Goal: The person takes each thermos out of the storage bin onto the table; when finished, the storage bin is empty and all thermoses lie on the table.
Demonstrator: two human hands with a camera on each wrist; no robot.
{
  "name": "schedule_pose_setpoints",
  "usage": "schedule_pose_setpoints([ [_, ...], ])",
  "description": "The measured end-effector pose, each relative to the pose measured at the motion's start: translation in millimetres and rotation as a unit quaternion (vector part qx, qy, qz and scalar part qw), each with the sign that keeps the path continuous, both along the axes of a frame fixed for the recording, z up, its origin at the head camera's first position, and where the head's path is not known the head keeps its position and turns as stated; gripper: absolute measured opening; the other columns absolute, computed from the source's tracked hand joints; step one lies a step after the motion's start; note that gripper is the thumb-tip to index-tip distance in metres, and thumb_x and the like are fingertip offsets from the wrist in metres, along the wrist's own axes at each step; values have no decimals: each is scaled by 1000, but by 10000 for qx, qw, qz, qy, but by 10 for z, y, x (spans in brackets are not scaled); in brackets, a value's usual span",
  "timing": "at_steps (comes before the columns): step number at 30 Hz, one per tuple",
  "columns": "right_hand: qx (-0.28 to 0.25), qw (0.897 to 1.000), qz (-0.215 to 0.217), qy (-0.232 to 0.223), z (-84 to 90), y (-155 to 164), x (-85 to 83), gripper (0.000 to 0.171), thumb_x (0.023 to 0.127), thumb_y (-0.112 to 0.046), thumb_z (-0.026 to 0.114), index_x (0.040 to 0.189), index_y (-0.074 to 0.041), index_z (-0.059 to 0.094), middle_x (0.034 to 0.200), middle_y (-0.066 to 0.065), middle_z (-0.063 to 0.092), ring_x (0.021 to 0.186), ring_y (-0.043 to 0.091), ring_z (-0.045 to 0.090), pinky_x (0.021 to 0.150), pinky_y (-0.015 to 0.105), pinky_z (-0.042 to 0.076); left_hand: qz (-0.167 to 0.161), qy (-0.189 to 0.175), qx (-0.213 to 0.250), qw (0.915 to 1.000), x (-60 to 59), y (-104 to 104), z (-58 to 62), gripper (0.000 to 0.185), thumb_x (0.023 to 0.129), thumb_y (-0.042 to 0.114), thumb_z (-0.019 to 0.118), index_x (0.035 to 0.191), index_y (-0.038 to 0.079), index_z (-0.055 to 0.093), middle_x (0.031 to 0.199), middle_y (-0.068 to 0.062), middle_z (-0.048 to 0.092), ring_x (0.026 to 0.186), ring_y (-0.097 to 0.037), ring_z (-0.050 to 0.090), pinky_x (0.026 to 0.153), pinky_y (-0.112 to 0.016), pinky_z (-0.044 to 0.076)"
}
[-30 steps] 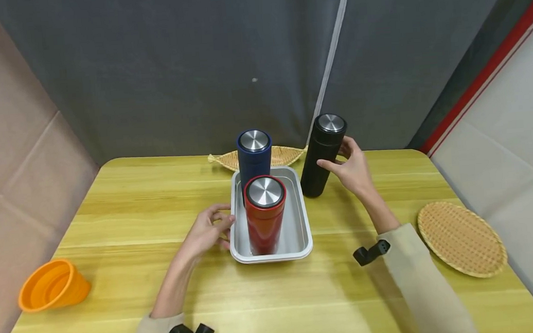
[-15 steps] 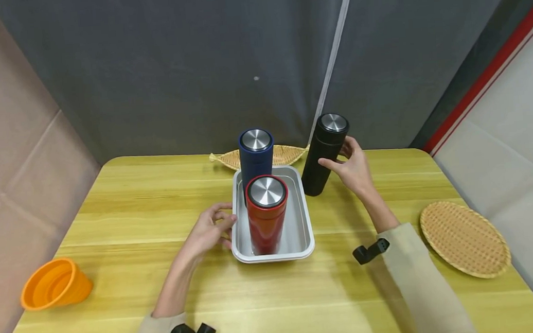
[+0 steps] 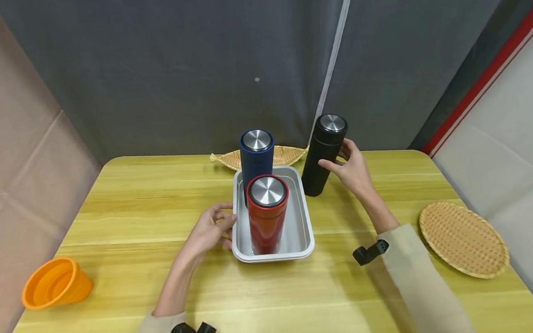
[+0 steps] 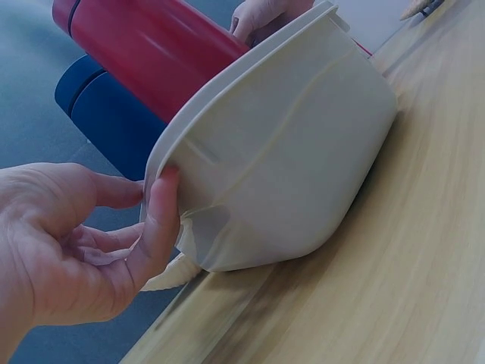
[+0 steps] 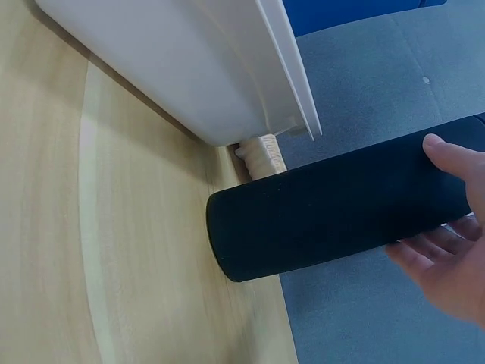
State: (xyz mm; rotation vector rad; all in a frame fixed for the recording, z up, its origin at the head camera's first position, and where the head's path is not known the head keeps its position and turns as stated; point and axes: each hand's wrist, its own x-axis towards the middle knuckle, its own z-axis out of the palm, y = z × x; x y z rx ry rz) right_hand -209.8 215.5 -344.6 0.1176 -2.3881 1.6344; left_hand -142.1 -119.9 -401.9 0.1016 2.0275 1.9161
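Two hands are engaged. My right hand (image 3: pixel 354 169) curls its thumb and fingers round the black flask (image 3: pixel 323 153), which stands on the table (image 3: pixel 134 206) just right of the metal tray (image 3: pixel 301 221), apparently steadied upright. My left hand (image 3: pixel 208 233) rests loosely bent fingertips on the tray's left rim, seemingly bracing it. Red flask (image 3: pixel 268 215) and blue flask (image 3: pixel 256 154) occupy the tray, leaving little room. Orange cup (image 3: pixel 54 284) and round woven mat (image 3: pixel 463 238) lie well apart.
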Motion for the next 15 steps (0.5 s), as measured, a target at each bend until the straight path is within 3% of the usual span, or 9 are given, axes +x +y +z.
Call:
schedule_pose_setpoints([
  [7, -245, 9996, 138, 97, 181, -89, 227, 65, 84, 7, 69, 138, 14, 34, 134, 32, 45, 121, 43, 46, 103, 53, 41, -1, -41, 55, 10000, 11, 8, 3, 44, 96, 3, 55, 136, -6, 38, 96, -17, 60, 65, -20, 59, 49, -30, 56],
  [15, -410, 9980, 298, 365, -43, 75, 227, 65, 84, 6, 70, 141, 9, 37, 137, 26, 47, 125, 39, 47, 103, 52, 40, 5, -59, 54, 10000, 12, 0, 2, 43, 97, 4, 55, 136, -6, 38, 98, -18, 59, 65, -20, 59, 48, -29, 55],
])
